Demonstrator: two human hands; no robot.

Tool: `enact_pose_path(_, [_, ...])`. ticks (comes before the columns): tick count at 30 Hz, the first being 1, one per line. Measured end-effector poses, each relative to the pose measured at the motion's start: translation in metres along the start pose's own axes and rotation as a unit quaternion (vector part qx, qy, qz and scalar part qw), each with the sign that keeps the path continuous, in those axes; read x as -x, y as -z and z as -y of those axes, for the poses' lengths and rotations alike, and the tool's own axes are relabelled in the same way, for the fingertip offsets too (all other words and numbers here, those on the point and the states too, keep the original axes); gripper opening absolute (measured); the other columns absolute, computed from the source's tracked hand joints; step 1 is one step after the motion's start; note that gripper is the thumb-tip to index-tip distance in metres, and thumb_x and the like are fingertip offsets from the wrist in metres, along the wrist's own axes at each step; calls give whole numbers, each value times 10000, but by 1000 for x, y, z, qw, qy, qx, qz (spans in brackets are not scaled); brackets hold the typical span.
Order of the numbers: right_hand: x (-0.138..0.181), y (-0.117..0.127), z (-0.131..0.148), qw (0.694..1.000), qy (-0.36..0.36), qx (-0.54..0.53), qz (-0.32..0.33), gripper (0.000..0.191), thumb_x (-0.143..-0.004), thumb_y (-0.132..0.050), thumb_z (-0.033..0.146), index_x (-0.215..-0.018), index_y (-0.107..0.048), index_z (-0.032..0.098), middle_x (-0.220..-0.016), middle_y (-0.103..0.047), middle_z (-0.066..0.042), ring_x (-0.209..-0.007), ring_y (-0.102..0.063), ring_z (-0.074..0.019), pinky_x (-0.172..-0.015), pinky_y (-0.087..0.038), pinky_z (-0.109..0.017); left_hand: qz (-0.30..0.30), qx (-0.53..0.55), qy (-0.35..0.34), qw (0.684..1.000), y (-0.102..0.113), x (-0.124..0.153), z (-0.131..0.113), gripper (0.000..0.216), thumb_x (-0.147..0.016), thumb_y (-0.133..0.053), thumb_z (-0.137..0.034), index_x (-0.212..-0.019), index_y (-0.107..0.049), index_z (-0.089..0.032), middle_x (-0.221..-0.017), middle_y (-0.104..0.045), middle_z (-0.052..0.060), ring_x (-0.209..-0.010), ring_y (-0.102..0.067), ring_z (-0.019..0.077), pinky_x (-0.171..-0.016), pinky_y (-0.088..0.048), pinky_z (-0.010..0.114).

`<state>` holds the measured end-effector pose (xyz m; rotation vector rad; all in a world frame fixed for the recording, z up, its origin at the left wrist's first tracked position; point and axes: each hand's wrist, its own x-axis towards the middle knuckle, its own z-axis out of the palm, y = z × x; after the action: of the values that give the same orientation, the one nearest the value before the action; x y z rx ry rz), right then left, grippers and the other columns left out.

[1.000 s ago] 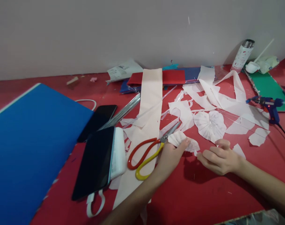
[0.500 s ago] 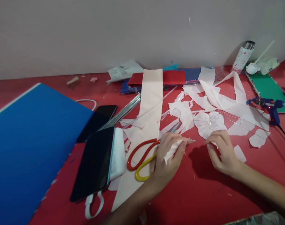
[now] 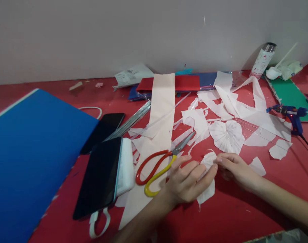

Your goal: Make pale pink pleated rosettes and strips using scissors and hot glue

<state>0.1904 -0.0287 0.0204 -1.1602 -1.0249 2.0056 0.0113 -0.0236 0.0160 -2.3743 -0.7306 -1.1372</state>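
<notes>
One wrinkled white piece (image 3: 208,194) is now spread between my two hands, over the near part of the counter (image 3: 240,212); half a second ago it was bunched in my left hand (image 3: 188,179) only. So both hands now handle it: my right hand (image 3: 234,168) pinches its right edge, my left lies across it, whether gripping I cannot tell. Farther, the heart-shaped piece (image 3: 227,135) stays flat; leftward, the scissors (image 3: 175,154) are less covered.
</notes>
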Motion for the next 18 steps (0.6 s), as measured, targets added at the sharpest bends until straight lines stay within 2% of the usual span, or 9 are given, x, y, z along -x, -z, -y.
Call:
enact_pose_path(5, [-2,4,2,992,59,106,-32,389,-810,-537,469,-578,-399,188,-526,-290,74,-485,-247,-65,-473,-214,-233,-2,31,-20,999,-3,2,2,186,-774,-585,-79,-840,-612,-251,-757,-584,-35,-777,-525,106,-953,-397,328])
enact_pose_path(8, [-1,7,4,974,113,185,-62,353,-834,-500,410,-578,-398,189,-554,-331,58,-523,-303,-76,-520,-274,-234,-16,70,58,996,-7,4,5,272,-741,-530,5,-872,-546,-232,-813,-584,-8,-794,-546,126,-869,-448,343])
enact_pose_path(10, [-1,7,4,962,136,225,-76,319,-847,-477,370,-592,-414,188,-567,-365,50,-546,-345,-83,-549,-307,-233,-9,125,155,980,-7,4,7,301,-752,-472,19,-927,-523,-221,-843,-577,17,-799,-557,139,-777,-483,325])
enact_pose_path(12, [-1,7,4,950,155,260,-78,291,-856,-464,344,-613,-438,187,-581,-415,41,-567,-392,-90,-571,-336,-233,28,208,274,939,-6,3,7,278,-797,-429,-22,-983,-510,-212,-846,-572,25,-786,-568,138,-707,-494,288])
enact_pose_path(14, [0,6,2,936,180,293,-72,268,-865,-454,321,-633,-465,187,-601,-474,28,-584,-435,-97,-583,-360,-235,85,291,369,879,-4,0,5,215,-836,-429,-110,-1013,-511,-201,-836,-574,24,-767,-577,133,-680,-492,266])
enact_pose_path(16, [0,6,1,921,210,322,-61,257,-873,-445,302,-647,-482,187,-621,-518,15,-590,-466,-102,-584,-378,-234,129,347,409,834,-3,-4,1,177,-843,-467,-206,-1011,-524,-200,-836,-582,21,-763,-576,136,-681,-490,265])
enact_pose_path(18, [1,5,0,904,241,351,-46,256,-887,-431,292,-661,-495,189,-634,-540,6,-590,-482,-103,-582,-393,-232,163,376,412,813,-2,-7,-2,146,-831,-507,-264,-958,-545,-203,-844,-589,18,-777,-569,141,-693,-482,272])
